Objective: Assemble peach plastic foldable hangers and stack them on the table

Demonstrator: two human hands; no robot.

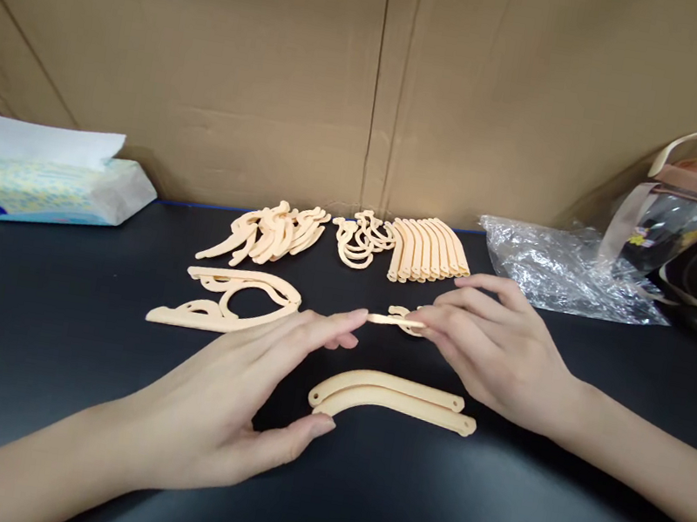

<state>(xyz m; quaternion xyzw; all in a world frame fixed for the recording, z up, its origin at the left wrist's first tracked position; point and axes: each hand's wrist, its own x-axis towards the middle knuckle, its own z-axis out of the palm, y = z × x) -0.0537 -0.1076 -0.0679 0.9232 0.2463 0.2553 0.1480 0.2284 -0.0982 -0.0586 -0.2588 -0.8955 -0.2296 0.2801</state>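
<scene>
My right hand (498, 355) pinches a thin beige plastic hanger piece (388, 320), seen edge-on, between thumb and fingers. My left hand (235, 393) is open, its thumb spread from the straight fingers. Its index fingertip meets or nearly meets the left end of that piece. Behind the piece, a small curved hook part (403, 312) lies on the black table, partly hidden by the right hand. Two curved hanger arms (393, 396) lie side by side between my hands, near the left thumb. Beyond my left hand rests a folded beige hanger (236, 301).
At the back lie a heap of curved parts (270, 235), a pile of hooks (361, 241) and a row of hanger arms (429, 252). A tissue pack (49, 187) sits left; a crumpled clear bag (559, 268) and a bottle (679, 216) stand right. Cardboard (254, 61) walls the back.
</scene>
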